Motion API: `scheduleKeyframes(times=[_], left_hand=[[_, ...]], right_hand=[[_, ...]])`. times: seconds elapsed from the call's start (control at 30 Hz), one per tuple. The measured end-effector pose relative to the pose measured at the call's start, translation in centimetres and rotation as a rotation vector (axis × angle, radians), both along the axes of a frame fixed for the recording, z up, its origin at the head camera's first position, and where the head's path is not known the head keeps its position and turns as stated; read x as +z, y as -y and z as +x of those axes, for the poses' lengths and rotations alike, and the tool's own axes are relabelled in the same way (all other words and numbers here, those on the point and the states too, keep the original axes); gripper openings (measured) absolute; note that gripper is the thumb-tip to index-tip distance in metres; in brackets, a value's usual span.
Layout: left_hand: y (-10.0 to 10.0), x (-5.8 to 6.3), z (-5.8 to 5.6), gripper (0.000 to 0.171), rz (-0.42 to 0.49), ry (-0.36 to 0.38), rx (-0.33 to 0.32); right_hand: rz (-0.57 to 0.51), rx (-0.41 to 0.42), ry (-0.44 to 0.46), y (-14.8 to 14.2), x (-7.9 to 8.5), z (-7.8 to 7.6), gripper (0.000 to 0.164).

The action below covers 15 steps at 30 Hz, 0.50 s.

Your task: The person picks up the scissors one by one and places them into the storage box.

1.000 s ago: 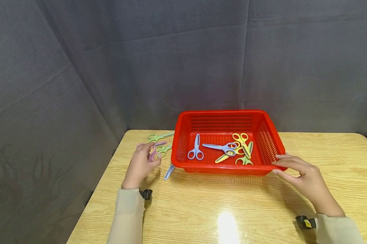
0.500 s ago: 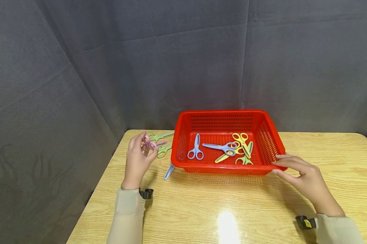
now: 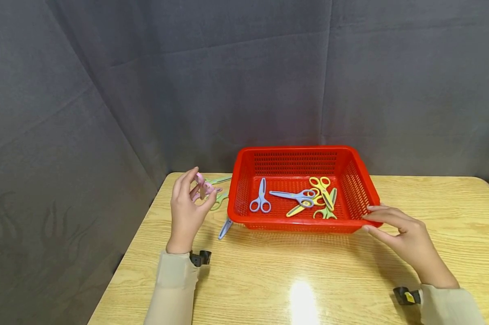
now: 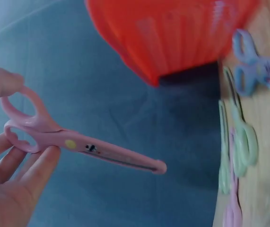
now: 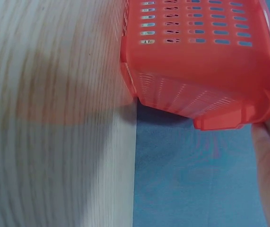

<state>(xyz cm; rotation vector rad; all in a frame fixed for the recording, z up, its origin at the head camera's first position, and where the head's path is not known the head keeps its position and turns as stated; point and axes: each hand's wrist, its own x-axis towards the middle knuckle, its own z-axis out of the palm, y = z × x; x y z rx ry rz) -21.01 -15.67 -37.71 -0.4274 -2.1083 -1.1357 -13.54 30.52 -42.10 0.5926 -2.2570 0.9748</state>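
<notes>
My left hand (image 3: 187,210) pinches pink scissors (image 4: 101,150) by their handle loops, raised above the table to the left of the basket. In the left wrist view their blades lie together, tip pointing away from the fingers. My right hand (image 3: 407,237) grips the near right corner of the red basket (image 3: 301,225), thumb outside and fingers over the rim. Inside the basket lie blue scissors (image 3: 261,198), more blue scissors (image 3: 295,197), yellow scissors (image 3: 323,187) overlapping others, and green scissors (image 3: 325,213).
Green scissors (image 4: 246,142) and another pink pair (image 4: 233,213) lie on the table (image 3: 269,271) left of the basket. Blue scissors (image 3: 225,228) stick out partly from under the basket's near left corner. A grey curtain (image 3: 244,90) hangs behind the table.
My left hand has lifted the pink scissors off the pile and moved slightly up and right, turning them. The right hand and basket have stayed in place.
</notes>
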Motion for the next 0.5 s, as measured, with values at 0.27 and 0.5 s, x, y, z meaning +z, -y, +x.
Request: scheduleKeyframes(times=[0.27,0.5], left_hand=[[-1.8,2.3,0.0,0.065,0.124,0.001,-0.105],[-3.8,4.1,-0.4,0.065,0.099,0.008,-0.182]], right_hand=[[-0.004,-0.009,-0.016,0.0,0.0,0.0,0.048],[0.010,-0.015,0.002,0.1,0.2,0.0,0.047]])
